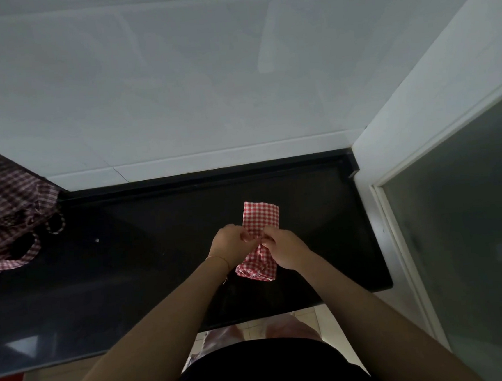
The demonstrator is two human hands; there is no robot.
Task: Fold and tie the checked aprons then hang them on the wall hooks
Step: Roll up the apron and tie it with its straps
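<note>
A red-and-white checked apron [261, 220], folded into a narrow bundle, lies on the black countertop [146, 260] right of centre. My left hand [229, 241] and my right hand [282, 248] meet over its middle, fingers curled and pinching the cloth or its strap there. The bundle's far end sticks out flat beyond my hands and its near end [258, 268] bunches below them. What my fingertips hold exactly is hidden between the hands.
A heap of dark checked aprons [8, 208] with looped straps lies at the counter's left end. A pale tiled wall [234, 85] rises behind the counter. A glass door with a white frame [458, 217] stands at the right. No wall hooks are in view.
</note>
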